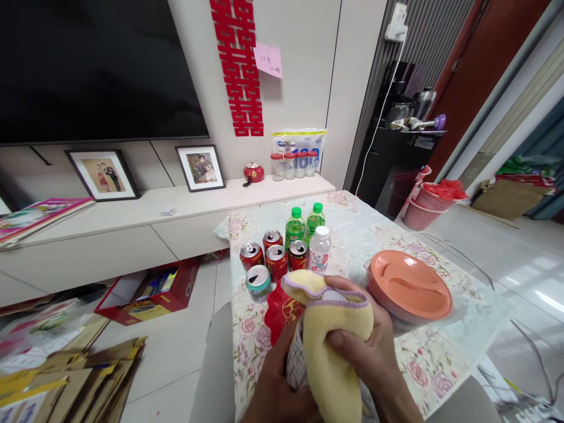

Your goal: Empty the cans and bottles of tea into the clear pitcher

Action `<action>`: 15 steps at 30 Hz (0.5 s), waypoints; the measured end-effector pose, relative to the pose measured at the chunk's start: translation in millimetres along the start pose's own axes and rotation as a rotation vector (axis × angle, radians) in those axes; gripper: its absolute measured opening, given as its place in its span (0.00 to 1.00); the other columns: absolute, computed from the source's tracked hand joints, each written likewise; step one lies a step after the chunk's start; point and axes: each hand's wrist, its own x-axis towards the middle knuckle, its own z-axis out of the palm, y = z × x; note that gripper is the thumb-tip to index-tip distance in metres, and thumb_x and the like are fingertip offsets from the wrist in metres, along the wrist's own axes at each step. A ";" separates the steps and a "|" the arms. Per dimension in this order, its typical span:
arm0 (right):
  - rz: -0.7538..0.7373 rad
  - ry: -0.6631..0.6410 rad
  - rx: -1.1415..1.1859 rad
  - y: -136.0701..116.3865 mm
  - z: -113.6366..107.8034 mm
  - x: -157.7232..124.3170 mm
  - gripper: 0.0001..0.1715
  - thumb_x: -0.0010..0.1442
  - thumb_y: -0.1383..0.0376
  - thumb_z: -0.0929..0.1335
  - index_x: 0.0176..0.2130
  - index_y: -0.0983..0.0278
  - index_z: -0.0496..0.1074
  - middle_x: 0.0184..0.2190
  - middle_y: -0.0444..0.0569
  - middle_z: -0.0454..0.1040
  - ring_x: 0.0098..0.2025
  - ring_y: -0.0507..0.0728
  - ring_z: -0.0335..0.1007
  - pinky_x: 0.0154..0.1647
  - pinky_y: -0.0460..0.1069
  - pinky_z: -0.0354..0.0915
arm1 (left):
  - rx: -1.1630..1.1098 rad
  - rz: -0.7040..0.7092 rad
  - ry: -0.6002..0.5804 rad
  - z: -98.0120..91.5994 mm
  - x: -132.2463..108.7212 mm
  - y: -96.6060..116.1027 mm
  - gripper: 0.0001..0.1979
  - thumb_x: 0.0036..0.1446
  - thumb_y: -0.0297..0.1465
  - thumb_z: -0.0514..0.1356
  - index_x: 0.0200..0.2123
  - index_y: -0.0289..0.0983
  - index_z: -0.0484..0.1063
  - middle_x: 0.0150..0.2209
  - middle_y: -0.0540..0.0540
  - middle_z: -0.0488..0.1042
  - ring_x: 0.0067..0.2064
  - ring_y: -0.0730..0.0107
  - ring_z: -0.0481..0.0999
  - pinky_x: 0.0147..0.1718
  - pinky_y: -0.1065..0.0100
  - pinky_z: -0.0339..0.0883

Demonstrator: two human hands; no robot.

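Observation:
My left hand [277,376] is closed around a container with a white, dark-lined pattern [297,361]; its lower part is hidden. A yellow cloth [332,358] with purple edging drapes over that container, and my right hand [374,341] grips the cloth with the thumb pressed on its front. Just beyond my hands lies a red scalloped dish [275,314], partly covered. Behind it stand several open red cans [276,264], a teal can [258,282], two green-capped bottles [295,226] and a white-capped bottle [320,249].
An orange lidded bowl [409,285] sits to the right on the floral tablecloth [251,352]. Along the low cabinet [163,205] are framed photos [201,168], a red pot [253,172] and red-lidded jars [289,167]. Flattened cardboard [83,388] and a red box [150,294] lie on the floor.

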 end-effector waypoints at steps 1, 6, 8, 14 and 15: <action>0.096 -0.013 0.104 2.6 -0.9 -1.2 0.37 0.46 0.51 0.82 0.54 0.55 0.79 0.38 0.45 0.81 0.33 0.52 0.75 0.32 0.43 0.70 | 0.004 -0.027 -0.051 -3.7 0.2 2.2 0.42 0.39 0.36 0.81 0.60 0.44 0.77 0.54 0.40 0.83 0.57 0.40 0.81 0.59 0.49 0.75; 0.348 -0.013 0.381 11.6 1.5 -5.7 0.52 0.37 0.45 0.83 0.58 0.59 0.76 0.39 0.49 0.81 0.34 0.56 0.76 0.33 0.47 0.70 | -0.116 -0.130 -0.321 -17.6 3.0 1.3 0.42 0.48 0.47 0.76 0.64 0.42 0.74 0.49 0.39 0.84 0.52 0.38 0.83 0.50 0.49 0.79; 0.362 0.011 0.380 16.3 3.9 -6.9 0.54 0.37 0.42 0.82 0.59 0.61 0.75 0.39 0.51 0.81 0.36 0.59 0.77 0.32 0.48 0.70 | -0.163 -0.124 -0.337 -17.0 2.0 -1.3 0.44 0.49 0.52 0.74 0.66 0.41 0.72 0.52 0.38 0.83 0.55 0.36 0.81 0.52 0.47 0.78; 0.372 0.325 0.054 41.6 9.8 -20.0 0.41 0.55 0.34 0.73 0.51 0.63 0.77 0.42 0.53 0.82 0.40 0.62 0.78 0.37 0.52 0.76 | -0.109 -0.123 -0.071 -1.4 -4.3 2.9 0.45 0.54 0.44 0.73 0.72 0.43 0.62 0.60 0.39 0.80 0.62 0.42 0.78 0.60 0.51 0.74; 0.357 0.368 0.001 46.0 11.0 -24.6 0.41 0.56 0.33 0.71 0.50 0.62 0.77 0.42 0.53 0.82 0.40 0.62 0.78 0.38 0.53 0.77 | -0.084 -0.112 -0.037 0.9 -4.2 5.6 0.44 0.55 0.44 0.73 0.71 0.43 0.62 0.60 0.39 0.80 0.62 0.43 0.78 0.60 0.52 0.75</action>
